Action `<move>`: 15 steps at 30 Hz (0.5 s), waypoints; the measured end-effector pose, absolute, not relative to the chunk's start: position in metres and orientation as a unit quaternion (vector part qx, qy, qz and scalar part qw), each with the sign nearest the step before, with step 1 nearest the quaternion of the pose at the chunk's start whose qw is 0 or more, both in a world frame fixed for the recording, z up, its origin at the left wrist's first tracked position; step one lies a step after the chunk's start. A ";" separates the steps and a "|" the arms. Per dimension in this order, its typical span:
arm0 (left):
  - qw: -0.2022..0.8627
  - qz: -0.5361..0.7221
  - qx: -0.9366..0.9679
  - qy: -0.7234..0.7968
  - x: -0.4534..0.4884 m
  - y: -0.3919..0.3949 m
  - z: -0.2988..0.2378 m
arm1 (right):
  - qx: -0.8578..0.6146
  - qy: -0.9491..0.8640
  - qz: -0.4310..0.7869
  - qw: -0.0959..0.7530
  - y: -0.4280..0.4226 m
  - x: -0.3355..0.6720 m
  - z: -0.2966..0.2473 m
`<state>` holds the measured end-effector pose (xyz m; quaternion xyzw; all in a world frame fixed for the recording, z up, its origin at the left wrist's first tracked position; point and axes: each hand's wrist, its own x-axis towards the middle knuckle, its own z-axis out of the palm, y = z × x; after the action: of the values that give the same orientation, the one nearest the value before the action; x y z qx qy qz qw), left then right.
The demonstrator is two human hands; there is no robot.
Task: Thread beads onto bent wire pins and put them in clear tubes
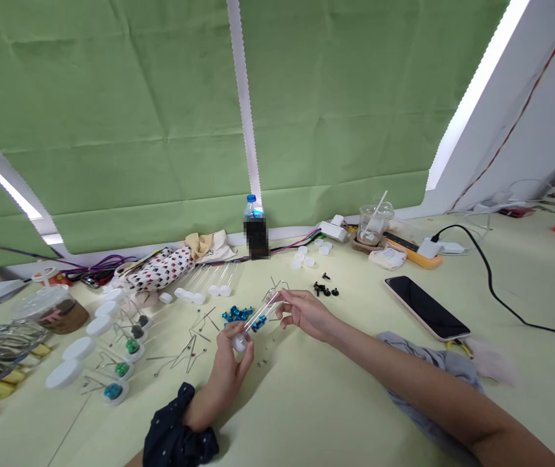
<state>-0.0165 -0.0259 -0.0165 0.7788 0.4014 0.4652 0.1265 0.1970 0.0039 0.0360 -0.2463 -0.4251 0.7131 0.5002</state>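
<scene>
My left hand [231,360] is closed round the white-capped lower end of a clear plastic tube [258,318]. My right hand [304,311] pinches the tube's upper end, where a thin bent wire [277,285] sticks out. Small blue beads show inside the tube, which is held tilted just above the pale table. A heap of loose blue beads [235,314] lies on the table right behind the tube. Bent wire pieces [192,347] are scattered to the left of my left hand.
A black phone [426,307] lies to the right, a grey cloth [418,363] under my right forearm. Small black screws [324,288], white caps [309,255], capped tubes [206,285], a water bottle [255,227], and a row of white lids [82,347] with coloured beads surround the hands.
</scene>
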 end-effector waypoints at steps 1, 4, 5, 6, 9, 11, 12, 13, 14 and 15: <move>0.123 0.464 0.778 0.405 -0.017 -0.025 -0.016 | -0.248 -0.439 0.707 0.495 0.004 0.198 0.037; 0.145 0.461 0.771 0.415 -0.017 -0.025 -0.014 | -0.257 -0.472 0.671 0.511 0.004 0.199 0.037; 0.154 0.461 0.768 0.417 -0.017 -0.025 -0.013 | -0.262 -0.480 0.657 0.519 0.004 0.199 0.037; 0.160 0.463 0.765 0.418 -0.018 -0.025 -0.012 | -0.266 -0.488 0.644 0.526 0.004 0.199 0.036; 0.167 0.464 0.763 0.418 -0.018 -0.025 -0.011 | -0.279 -0.512 0.613 0.533 0.005 0.199 0.033; 0.175 0.454 0.766 0.420 -0.019 -0.025 -0.012 | -0.286 -0.528 0.601 0.529 0.005 0.200 0.033; 0.180 0.449 0.767 0.421 -0.020 -0.025 -0.012 | -0.289 -0.534 0.597 0.525 0.005 0.200 0.033; 0.183 0.444 0.768 0.422 -0.020 -0.025 -0.012 | -0.292 -0.539 0.595 0.520 0.005 0.201 0.034; 0.185 0.441 0.769 0.424 -0.020 -0.025 -0.012 | -0.295 -0.545 0.593 0.514 0.005 0.201 0.034; 0.185 0.439 0.769 0.426 -0.020 -0.025 -0.012 | -0.297 -0.551 0.592 0.508 0.005 0.202 0.034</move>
<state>-0.0198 -0.0254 -0.0121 0.7692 0.4261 0.4388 0.1850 0.2015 0.0049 0.0344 -0.2968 -0.5514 0.5918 0.5075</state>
